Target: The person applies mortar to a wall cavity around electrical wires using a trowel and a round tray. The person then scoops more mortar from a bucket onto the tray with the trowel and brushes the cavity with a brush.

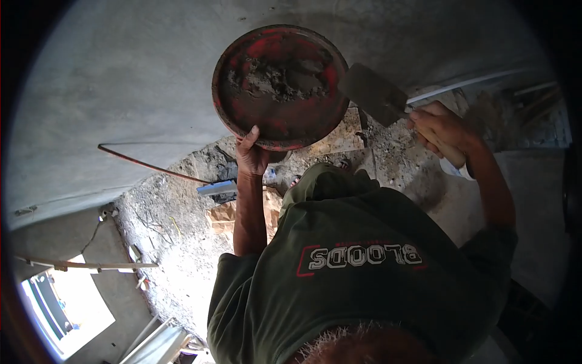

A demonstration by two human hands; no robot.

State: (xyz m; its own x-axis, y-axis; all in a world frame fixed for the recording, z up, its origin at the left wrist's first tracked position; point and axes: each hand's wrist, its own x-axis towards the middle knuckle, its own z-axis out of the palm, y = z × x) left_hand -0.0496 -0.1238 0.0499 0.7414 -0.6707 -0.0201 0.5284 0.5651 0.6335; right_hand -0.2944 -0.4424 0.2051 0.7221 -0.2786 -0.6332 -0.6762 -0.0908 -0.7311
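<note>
My left hand [250,155] grips the near rim of a round red shallow pan [233,115], with the thumb over its edge. Wet grey mortar [282,82] lies in the pan, and its rim is smeared with the same stuff. My right hand [445,130] is closed around the pale handle of a trowel [376,95]. The trowel's flat, dark blade points left, and its tip is at the pan's right rim; whether they touch I cannot tell.
A grey plastered wall [145,79] rises in front. Below, the rubble-strewn floor [176,224] has brown paper [224,217], a blue-edged tool [217,188] and a thin reddish rod [151,162]. A bright window opening [91,303] is at lower left.
</note>
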